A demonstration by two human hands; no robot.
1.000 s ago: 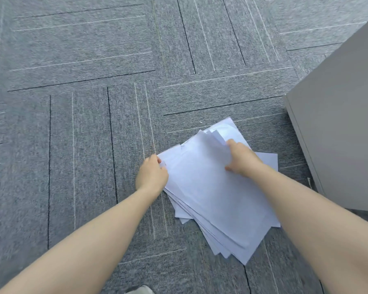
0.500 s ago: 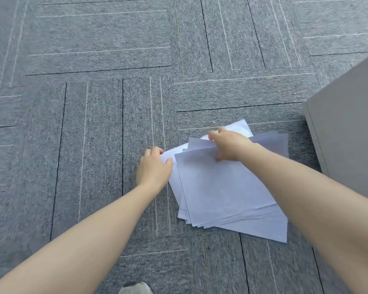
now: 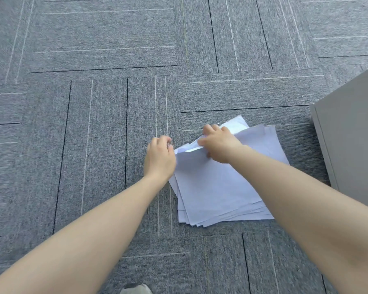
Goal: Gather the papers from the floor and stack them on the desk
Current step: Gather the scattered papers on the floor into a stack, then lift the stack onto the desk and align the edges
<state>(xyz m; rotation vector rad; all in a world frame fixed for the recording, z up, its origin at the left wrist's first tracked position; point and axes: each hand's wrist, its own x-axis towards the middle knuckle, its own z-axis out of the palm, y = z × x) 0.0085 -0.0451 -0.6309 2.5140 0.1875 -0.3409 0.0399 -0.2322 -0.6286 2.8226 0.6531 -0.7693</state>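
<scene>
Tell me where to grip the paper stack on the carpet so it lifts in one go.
Likely best by its two opposite edges. The paper stack lies flat and fanned, so slide the left hand under the left edge and pinch the far edge with the right hand, squeezing the sheets together before lifting.

Grey carpet tiles with dark and pale stripes cover the floor. Grey cabinet at right. Shoe tip at near edge.
</scene>
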